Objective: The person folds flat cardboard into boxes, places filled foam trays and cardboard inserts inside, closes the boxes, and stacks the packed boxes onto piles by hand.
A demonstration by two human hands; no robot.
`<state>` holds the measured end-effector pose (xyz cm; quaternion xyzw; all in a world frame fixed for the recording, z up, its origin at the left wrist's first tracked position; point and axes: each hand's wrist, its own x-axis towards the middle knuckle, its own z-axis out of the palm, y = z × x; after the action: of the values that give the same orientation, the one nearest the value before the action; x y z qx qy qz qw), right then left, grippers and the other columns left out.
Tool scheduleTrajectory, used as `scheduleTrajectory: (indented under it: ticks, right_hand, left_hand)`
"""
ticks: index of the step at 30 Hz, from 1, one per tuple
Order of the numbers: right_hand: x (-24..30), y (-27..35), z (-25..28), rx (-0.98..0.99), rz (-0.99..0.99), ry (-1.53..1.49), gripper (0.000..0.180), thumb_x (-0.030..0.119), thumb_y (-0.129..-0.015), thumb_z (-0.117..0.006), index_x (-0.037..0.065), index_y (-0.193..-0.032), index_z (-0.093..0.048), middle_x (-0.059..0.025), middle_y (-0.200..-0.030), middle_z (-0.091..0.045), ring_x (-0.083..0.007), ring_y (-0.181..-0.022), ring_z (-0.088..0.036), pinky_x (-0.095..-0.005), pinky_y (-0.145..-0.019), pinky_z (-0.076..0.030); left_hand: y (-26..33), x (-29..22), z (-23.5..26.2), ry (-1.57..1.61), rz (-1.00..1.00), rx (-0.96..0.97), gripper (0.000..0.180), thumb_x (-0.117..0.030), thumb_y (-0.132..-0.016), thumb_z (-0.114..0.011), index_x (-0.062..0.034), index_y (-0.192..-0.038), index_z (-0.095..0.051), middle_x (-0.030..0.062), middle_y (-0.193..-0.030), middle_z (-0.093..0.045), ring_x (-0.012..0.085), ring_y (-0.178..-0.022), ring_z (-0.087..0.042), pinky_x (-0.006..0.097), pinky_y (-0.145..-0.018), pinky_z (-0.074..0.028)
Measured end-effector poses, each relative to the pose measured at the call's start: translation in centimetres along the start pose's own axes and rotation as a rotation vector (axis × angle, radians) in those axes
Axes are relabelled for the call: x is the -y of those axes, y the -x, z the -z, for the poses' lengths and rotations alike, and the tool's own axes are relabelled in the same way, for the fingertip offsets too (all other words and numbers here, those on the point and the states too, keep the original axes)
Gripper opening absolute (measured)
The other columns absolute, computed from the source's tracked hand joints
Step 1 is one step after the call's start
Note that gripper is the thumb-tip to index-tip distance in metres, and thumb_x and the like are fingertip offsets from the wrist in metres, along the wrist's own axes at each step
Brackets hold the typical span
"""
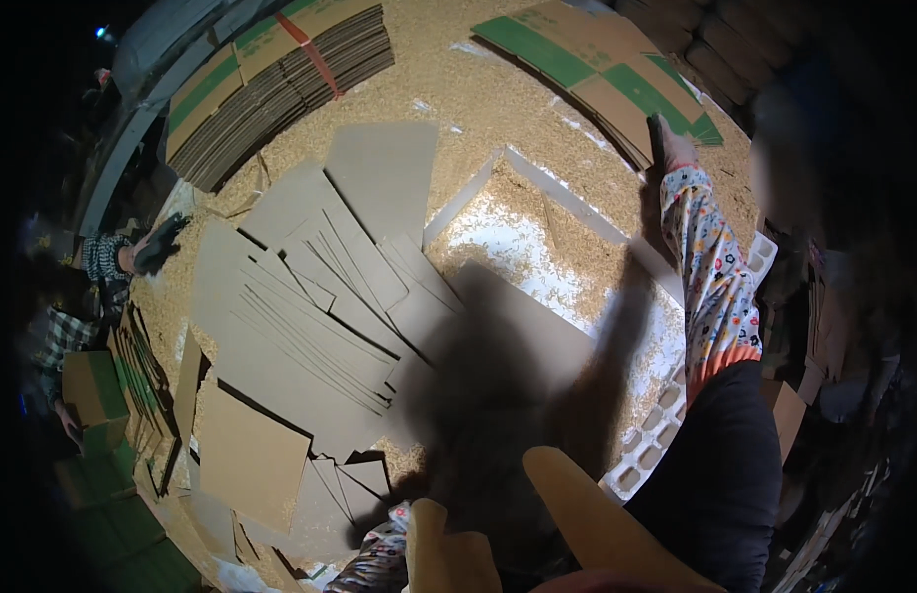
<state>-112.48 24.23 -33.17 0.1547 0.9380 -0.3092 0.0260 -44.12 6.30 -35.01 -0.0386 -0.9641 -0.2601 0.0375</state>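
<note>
Head cam is all I've got on this feed, so I'm going off that. Right hand (679, 148) is stretched way out to the upper right, up against the near edge of a tan-and-green cardboard pile (616, 74) lying flat. It's partly dark, like a glove, and I can't tell from my end how far the fingers are open or whether they've actually got hold of a sheet. Left hand I can't call at all: I only get its flowery sleeve (381, 553) at the bottom edge, next to some mustard-coloured flaps (607, 514) close to the lens.

Middle of my view is a messy fan of plain cardboard sheets (290, 326), overlapping, with a big shadow across their right side. Pale shavings (443, 94) cover the ground around them. Upper left there's a taller cardboard stack (270, 94) with a red strap (308, 54) round it. Far left, someone else's dark-gloved hand (162, 247) reaches in from a checked sleeve (104, 257), near the fanned sheets.
</note>
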Motion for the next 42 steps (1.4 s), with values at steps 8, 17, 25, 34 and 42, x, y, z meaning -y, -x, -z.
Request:
scheduleTrajectory:
  ticks: [8, 17, 25, 34, 42]
  right_hand:
    - [4.8, -1.6, 1.7, 0.051, 0.511, 0.444, 0.066, 0.018, -0.08, -0.075, 0.013, -0.139, -0.047, -0.017, -0.14, -0.049, -0.0234, -0.123, -0.052, -0.0347, -0.102, -0.04]
    - [7.2, -1.7, -3.0, 0.011, 0.355, 0.095, 0.067, 0.004, -0.074, -0.075, 0.012, -0.136, -0.05, -0.0158, -0.135, -0.054, -0.0226, -0.115, -0.057, -0.0339, -0.096, -0.045]
    - [-3.5, -2.2, 2.7, 0.322, 0.415, -1.478, 0.04, 0.011, -0.086, -0.064, 0.003, -0.125, -0.055, -0.0172, -0.127, -0.058, -0.0333, -0.119, -0.053, -0.0499, -0.103, -0.042]
    - [-8.8, 37.9, 17.9, 0.942, 0.509, -1.297, 0.044, 0.019, -0.101, -0.042, 0.0, -0.14, -0.038, -0.0131, -0.141, -0.045, -0.0253, -0.129, -0.045, -0.0397, -0.11, -0.035]
    - [-14.4, 54.4, 19.6, 1.526, 0.556, -0.751, 0.043, 0.023, -0.097, -0.052, -0.004, -0.13, -0.047, -0.0136, -0.133, -0.051, -0.0219, -0.117, -0.054, -0.0345, -0.099, -0.044]
  left_hand:
    - [-4.2, -1.2, 0.2, 0.098, 0.063, 0.085, 0.052, -0.027, -0.08, -0.063, -0.0009, -0.124, -0.054, 0.0203, -0.131, -0.048, 0.0429, -0.119, -0.044, 0.058, -0.102, -0.034]
    - [-7.5, -2.3, 0.8, 0.08, 0.041, 0.084, 0.054, -0.031, -0.081, -0.064, -0.0015, -0.124, -0.053, 0.0207, -0.13, -0.046, 0.0442, -0.119, -0.041, 0.059, -0.102, -0.032]
    - [-11.5, -4.3, 2.1, 0.026, -0.168, 0.01, 0.057, -0.035, -0.079, -0.064, -0.0014, -0.124, -0.053, 0.0223, -0.128, -0.046, 0.0449, -0.12, -0.04, 0.062, -0.102, -0.028]
    - [-1.2, -10.3, 10.3, 1.651, 0.28, -0.86, 0.085, -0.055, -0.091, -0.055, -0.0066, -0.149, -0.017, 0.0147, -0.146, -0.035, 0.0265, -0.132, -0.04, 0.039, -0.109, -0.031]
    - [29.7, -22.0, 11.0, 1.759, 0.798, -1.013, 0.028, -0.012, -0.092, -0.059, -0.0051, -0.119, -0.055, 0.006, -0.107, -0.061, 0.0183, -0.09, -0.059, 0.029, -0.078, -0.049]
